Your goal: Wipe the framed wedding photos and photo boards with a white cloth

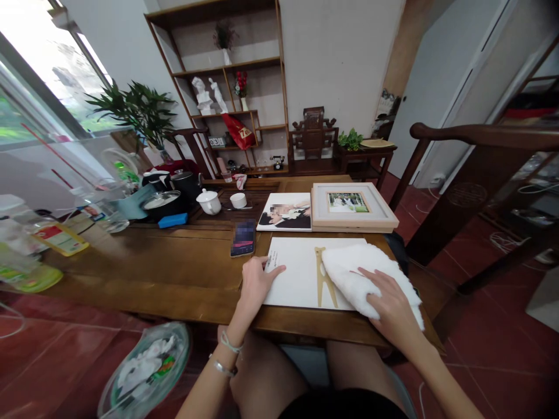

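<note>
A white photo panel (297, 276) lies back side up at the table's front edge, with small print near its left side. A tan A-shaped stand leg (321, 276) is on it. My left hand (257, 279) grips the panel's left edge, thumb on top and fingers at the side. In my right hand (391, 305) is a bunched white cloth (358, 270), which lies over the panel's right part and hides it. The cloth touches the stand leg's upper end.
Behind the panel are a photo print (286, 212), a framed photo (349, 203) and a phone (243, 237). A teapot (208, 201), white cup (238, 201), blue block (173, 220) and several bottles stand leftward. A lined bin (144, 372) is below; a wooden chair (463, 174) is at right.
</note>
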The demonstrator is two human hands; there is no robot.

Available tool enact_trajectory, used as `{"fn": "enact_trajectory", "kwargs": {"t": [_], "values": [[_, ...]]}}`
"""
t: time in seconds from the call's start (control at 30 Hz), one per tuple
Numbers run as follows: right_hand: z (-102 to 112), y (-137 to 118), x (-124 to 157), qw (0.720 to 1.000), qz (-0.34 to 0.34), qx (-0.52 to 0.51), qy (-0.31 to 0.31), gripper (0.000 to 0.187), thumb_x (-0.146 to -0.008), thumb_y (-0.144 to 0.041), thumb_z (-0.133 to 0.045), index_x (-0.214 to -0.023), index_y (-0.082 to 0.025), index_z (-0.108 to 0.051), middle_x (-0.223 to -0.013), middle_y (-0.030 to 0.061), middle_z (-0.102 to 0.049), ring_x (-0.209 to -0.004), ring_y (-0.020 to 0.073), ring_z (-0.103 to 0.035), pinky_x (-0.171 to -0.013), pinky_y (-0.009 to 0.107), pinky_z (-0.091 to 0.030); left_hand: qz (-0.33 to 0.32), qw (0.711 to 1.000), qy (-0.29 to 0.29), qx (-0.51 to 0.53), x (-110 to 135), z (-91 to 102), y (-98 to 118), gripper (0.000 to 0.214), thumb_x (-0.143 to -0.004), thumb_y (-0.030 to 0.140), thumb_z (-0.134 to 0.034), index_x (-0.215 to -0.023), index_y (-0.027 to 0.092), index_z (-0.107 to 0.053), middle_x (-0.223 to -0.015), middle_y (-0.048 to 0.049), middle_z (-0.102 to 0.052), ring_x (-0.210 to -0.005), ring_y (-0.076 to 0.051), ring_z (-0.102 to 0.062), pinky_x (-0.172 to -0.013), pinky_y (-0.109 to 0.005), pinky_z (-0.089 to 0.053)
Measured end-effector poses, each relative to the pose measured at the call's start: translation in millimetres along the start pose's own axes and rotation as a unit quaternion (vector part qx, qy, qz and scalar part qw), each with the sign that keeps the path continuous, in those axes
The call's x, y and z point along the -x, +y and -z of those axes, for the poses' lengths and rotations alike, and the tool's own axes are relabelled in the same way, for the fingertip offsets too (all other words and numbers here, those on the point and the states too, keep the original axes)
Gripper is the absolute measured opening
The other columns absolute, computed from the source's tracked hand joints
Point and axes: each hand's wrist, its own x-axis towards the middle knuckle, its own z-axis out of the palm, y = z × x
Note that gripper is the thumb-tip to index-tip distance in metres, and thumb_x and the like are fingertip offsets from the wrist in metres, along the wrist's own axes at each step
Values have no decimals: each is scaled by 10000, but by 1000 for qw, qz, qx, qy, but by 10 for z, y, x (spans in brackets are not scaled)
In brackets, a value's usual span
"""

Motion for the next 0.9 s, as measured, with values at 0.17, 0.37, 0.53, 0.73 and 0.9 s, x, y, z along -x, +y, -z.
{"fn": "enact_trajectory", "kwargs": {"t": [0.17,0.37,0.53,0.73,0.9], "values": [[1,5,3,1000,-3,7,-11,255,-590,36,-465,-612,-198,-565,-1177,146,-645,-1180,297,-529,-925,538,-457,-118,992,45,-10,-16,-84,-138,404,-696,403,-724,-1018,165,-668,-1094,-129,-622,-1063,-288,-574,-947,-384,-401],[7,-3,0,1000,-9,20,-20,255,-575,25,-465,-614,-201,-576,-1141,152,-659,-1162,300,-540,-918,526,-461,-219,971,-92,27,-70,-171,-199,429,-856,328,-544,-1258,176,-543,-1406,-124,-446,-1364,-246,-329,-1133,-410,-226],[-16,-4,-2,999,-20,21,-25,247,-590,25,-483,-635,-194,-586,-1151,158,-649,-1152,300,-547,-947,522,-443,-225,969,-97,33,-111,-176,-224,433,-852,367,-561,-1240,176,-564,-1410,-124,-455,-1382,-251,-302,-1146,-416,-210],[-21,-8,6,999,-12,32,-31,251,-555,24,-481,-646,-185,-586,-1124,178,-651,-1139,312,-544,-945,518,-439,-238,963,-118,-39,-175,-208,-256,485,-926,348,-404,-1351,120,-452,-1479,-129,-350,-1409,-242,-235,-1159,-443,-189],[7,158,-3,998,-20,44,-36,193,-599,-26,-501,-668,-189,-580,-1171,175,-621,-1094,318,-556,-895,488,-476,-258,955,-113,-89,-215,-227,-327,480,-948,307,-318,-1372,104,-420,-1480,-126,-350,-1400,-219,-264,-1163,-429,-210]]}}
